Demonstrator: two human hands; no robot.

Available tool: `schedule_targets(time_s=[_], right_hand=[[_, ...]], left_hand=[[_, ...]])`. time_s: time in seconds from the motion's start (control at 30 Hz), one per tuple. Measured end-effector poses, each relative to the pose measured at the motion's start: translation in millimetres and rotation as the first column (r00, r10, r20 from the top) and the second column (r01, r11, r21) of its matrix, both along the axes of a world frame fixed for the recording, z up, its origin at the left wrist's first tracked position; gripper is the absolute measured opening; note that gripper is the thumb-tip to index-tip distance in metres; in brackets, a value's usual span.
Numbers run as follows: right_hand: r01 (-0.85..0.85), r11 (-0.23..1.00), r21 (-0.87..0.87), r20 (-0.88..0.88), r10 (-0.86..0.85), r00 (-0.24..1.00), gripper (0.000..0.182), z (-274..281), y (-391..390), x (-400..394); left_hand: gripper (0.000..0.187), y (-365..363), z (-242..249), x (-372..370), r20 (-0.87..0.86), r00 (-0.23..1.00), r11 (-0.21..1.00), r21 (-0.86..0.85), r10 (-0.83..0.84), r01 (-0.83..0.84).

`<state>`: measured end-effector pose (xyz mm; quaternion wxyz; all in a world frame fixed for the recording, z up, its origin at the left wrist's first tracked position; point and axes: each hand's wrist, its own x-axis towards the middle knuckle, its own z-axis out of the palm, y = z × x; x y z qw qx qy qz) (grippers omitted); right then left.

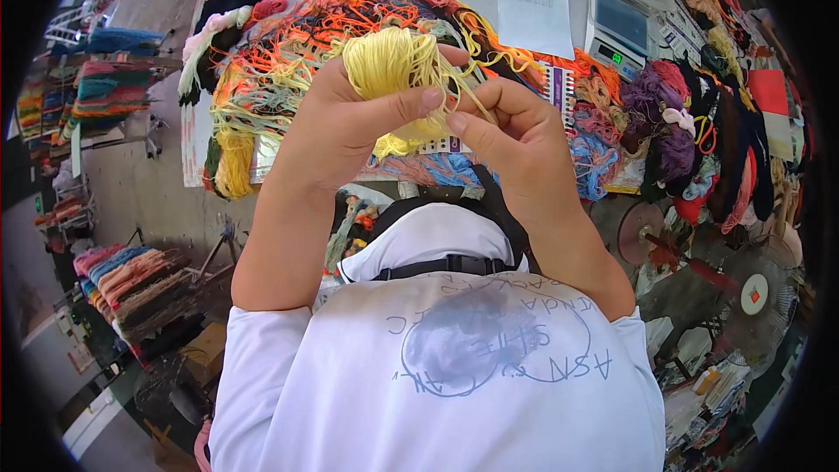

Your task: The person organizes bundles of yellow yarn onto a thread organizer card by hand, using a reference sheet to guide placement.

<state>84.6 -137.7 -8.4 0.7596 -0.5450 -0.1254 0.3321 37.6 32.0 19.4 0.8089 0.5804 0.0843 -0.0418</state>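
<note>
A bundle of pale yellow yarn (389, 61) is held up in front of me, above the near edge of the table. My left hand (350, 114) wraps round it, with the thumb across its lower right side. Close by on the right, my right hand (511, 127) pinches a few yellow strands at the bundle's end between thumb and finger. Loose strands hang between the two hands. Behind them lies a big heap of orange, dark and cream yarn (323, 22), partly hidden by my hands.
A digital scale (619, 26) with a lit green display stands at the back right, beside a printed sheet (535, 9). Purple yarn (673, 144) and dark skeins lie along the right. Racks of coloured yarn (131, 284) stand on the left. A fan (642, 232) is at lower right.
</note>
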Motion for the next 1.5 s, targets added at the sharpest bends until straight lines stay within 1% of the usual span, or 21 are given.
schedule_targets(time_s=[0.17, 0.27, 0.33, 0.37, 0.43, 0.53, 0.7, 0.83, 0.9, 0.97, 1.03, 1.13, 1.2, 1.23, 1.27, 1.3, 1.33, 1.37, 1.4, 1.47, 1.5], right_hand=[[0.043, 0.993, 0.109, -0.047, -0.038, 0.998, 0.004, -3.5, 1.5, -2.5], [0.051, 0.99, 0.135, -0.041, -0.046, 0.998, 0.003, -5.5, -0.5, -1.5], [0.047, 0.991, 0.127, -0.022, -0.044, 0.999, 0.003, -6.7, -1.9, -1.9], [0.053, 0.99, 0.133, -0.025, -0.05, 0.998, 0.003, -6.8, -1.9, -2.5], [0.058, 0.989, 0.138, -0.03, -0.054, 0.998, 0.003, -6.4, -2.3, -3.2], [0.07, 0.986, 0.153, -0.01, -0.069, 0.998, 0.002, -5.4, -3.6, -3.8], [0.092, 0.973, 0.213, -0.059, -0.081, 0.995, 0.002, -6.5, -5.1, -4.2], [0.093, 0.978, 0.186, -0.062, -0.083, 0.995, 0.002, -9.7, -7.0, -3.4], [0.132, 0.979, 0.158, 0.03, -0.138, 0.99, 0.003, -8.4, -4.8, -4.7], [0.13, 0.977, 0.167, 0.035, -0.138, 0.99, 0.003, -10.0, -5.4, -4.6], [0.129, 0.976, 0.176, 0.041, -0.138, 0.99, 0.003, -12.5, -6.8, -3.4], [0.132, 0.976, 0.172, 0.021, -0.138, 0.99, 0.003, -15.1, -8.7, -0.9], [0.192, 0.964, 0.185, 0.007, -0.197, 0.98, 0.004, -14.8, -7.4, 0.2], [0.194, 0.964, 0.185, 0.006, -0.198, 0.98, 0.004, -17.0, -9.1, 3.7], [0.105, 0.971, 0.216, -0.045, -0.098, 0.994, 0.005, -21.1, -13.8, 9.9], [0.019, 0.968, 0.25, -0.093, 0.005, 0.996, 0.007, -25.0, -20.4, 16.9], [-0.149, 0.966, 0.211, -0.13, 0.179, 0.975, 0.008, -27.3, -31.5, 26.6], [-0.315, 0.932, 0.177, -0.174, 0.345, 0.922, 0.009, -30.4, -47.1, 37.0], [-0.402, 0.916, 0.011, -0.045, 0.402, 0.915, 0.009, -35.3, -65.8, 45.1], [-0.391, 0.861, -0.324, -0.026, 0.405, 0.914, 0.009, -54.4, -124.2, 75.1], [-0.319, 0.902, -0.291, -0.194, 0.271, 0.943, 0.01, -69.0, -163.7, 88.5]], left_hand=[[0.036, -1.4, -3.5, -0.9, 0.019, 1.0, 1.0, -0.025, -0.004, 0.005], [0.042, -1.9, -1.6, -1.1, -0.032, 0.999, 0.998, -0.066, -0.026, 0.024], [0.051, -6.7, -2.3, -0.9, 0.036, 0.999, 0.998, -0.054, -0.019, 0.021], [0.051, -7.7, -3.8, -0.5, 0.036, 0.999, 0.998, -0.055, -0.018, 0.02], [0.057, -8.5, -7.3, 0.4, 0.099, 0.994, 0.999, 0.001, -0.035, 0.035], [0.058, -11.0, -3.9, 0.6, 0.08, 0.997, 1.0, 0.004, -0.014, 0.014], [0.058, -13.5, -3.3, 0.6, 0.08, 0.997, 1.0, 0.0, -0.002, 0.002], [0.057, -11.3, -4.9, 3.2, 0.08, 0.996, 0.999, -0.042, -0.027, 0.03], [0.057, -13.5, -9.9, 4.1, 0.1, 0.994, 0.999, -0.005, -0.049, 0.05], [0.057, -16.9, -11.9, 5.0, 0.116, 0.991, 0.997, 0.031, -0.069, 0.066], [0.058, -19.8, -10.8, 7.0, 0.116, 0.993, 1.0, 0.023, 0.017, -0.02], [0.06, -21.8, -7.6, 8.3, 0.103, 0.995, 1.0, 0.005, -0.016, 0.016], [0.059, -20.1, -13.1, 10.4, 0.132, 0.99, 0.999, 0.013, -0.042, 0.041], [0.057, -17.8, -17.1, 12.7, 0.164, 0.984, 0.998, 0.023, -0.067, 0.065], [0.057, -10.1, -21.6, 15.1, 0.163, 0.984, 0.998, 0.023, -0.069, 0.066], [0.055, 4.3, -26.8, 16.5, 0.108, 0.969, 0.968, -0.088, -0.224, 0.234], [0.053, 19.6, -32.1, 16.1, 0.07, 0.923, 0.9, -0.208, -0.378, 0.384], [0.044, 34.9, -36.8, 13.1, -0.022, 0.91, 0.908, -0.076, -0.414, 0.411], [0.035, 53.7, -42.5, 8.9, -0.121, 0.891, 0.894, 0.053, -0.437, 0.446], [0.013, 108.4, -69.5, 0.5, -0.392, 0.877, 0.941, 0.072, -0.279, 0.331], [0.008, 145.7, -88.9, -7.1, -0.427, 0.876, 0.973, -0.042, -0.223, 0.227]])
